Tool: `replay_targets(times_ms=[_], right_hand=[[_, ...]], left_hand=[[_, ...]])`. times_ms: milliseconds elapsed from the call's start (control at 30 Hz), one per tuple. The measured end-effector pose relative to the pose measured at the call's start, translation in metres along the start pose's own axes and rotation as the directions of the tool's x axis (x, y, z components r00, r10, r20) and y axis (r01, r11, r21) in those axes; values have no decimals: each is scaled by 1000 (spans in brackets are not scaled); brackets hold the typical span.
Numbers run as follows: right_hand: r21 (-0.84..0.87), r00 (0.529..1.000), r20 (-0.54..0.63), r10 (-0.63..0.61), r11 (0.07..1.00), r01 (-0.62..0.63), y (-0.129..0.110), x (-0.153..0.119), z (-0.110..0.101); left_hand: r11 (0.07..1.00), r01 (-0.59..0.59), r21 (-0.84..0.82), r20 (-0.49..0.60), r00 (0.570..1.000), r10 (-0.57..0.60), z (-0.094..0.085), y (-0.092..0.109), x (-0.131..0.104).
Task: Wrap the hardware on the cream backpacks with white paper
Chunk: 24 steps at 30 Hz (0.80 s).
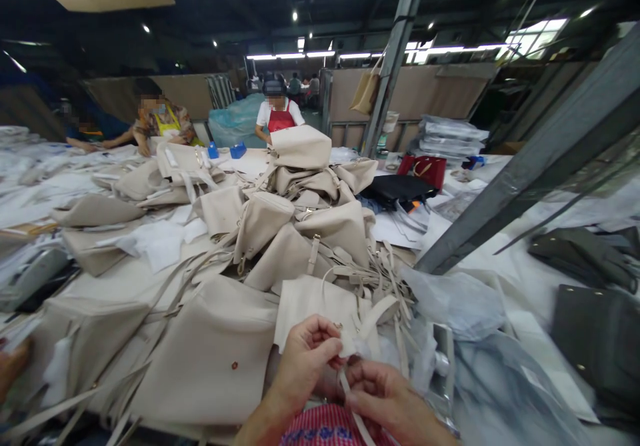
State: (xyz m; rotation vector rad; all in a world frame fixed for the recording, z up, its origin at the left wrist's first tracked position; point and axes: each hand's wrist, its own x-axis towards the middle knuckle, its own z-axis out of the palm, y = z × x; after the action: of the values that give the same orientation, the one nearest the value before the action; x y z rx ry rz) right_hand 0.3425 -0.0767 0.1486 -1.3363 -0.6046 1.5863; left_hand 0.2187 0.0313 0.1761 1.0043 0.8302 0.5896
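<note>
Red checked cloth (pixel 317 425) lies nearest; above it, the right hand (pixel 387 396) pinches a pale strap (pixel 344 382) and the left hand (pixel 307 353) apparently its upper end, likely to steady it before the heaped beige bags (pixel 333 233).

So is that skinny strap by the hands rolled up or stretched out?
Stretched out, where it shows: the strap runs as one long strip down past the right hand.

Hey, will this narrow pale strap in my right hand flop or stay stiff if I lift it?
The strap will probably bend readily, since similar straps bundled beyond it curve and droop. Being so narrow, it's likely light.
</note>
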Motion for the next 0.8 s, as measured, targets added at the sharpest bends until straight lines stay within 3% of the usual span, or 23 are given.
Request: replay_targets(times_ms=[100,233,367,533,633,800], right_hand=[[20,999,54,-2,1000,1,6,-1,2],[160,995,-2,-96,982,96,3,19,6],[174,994,-56,-89,980,98,7,35,4],[142,997,-17,-81,986,83,10,28,2],[175,991,-60,-123,976,132,12,26,3],[195,981,-119,-156,965,177,17,34,2]], left_hand=[[994,52,-95,28,998,-50,-1,-1,-5],[971,121,-207,120,988,-97,-8,-7,-14],[974,183,-131,77,982,-174,-16,-20,-18],[959,282,-24,46,959,-281,-20,-24,-18],[945,327,12,35,944,-327,-22,-25,-17],[943,326,69,15,945,-327,-24,-37,-14]])
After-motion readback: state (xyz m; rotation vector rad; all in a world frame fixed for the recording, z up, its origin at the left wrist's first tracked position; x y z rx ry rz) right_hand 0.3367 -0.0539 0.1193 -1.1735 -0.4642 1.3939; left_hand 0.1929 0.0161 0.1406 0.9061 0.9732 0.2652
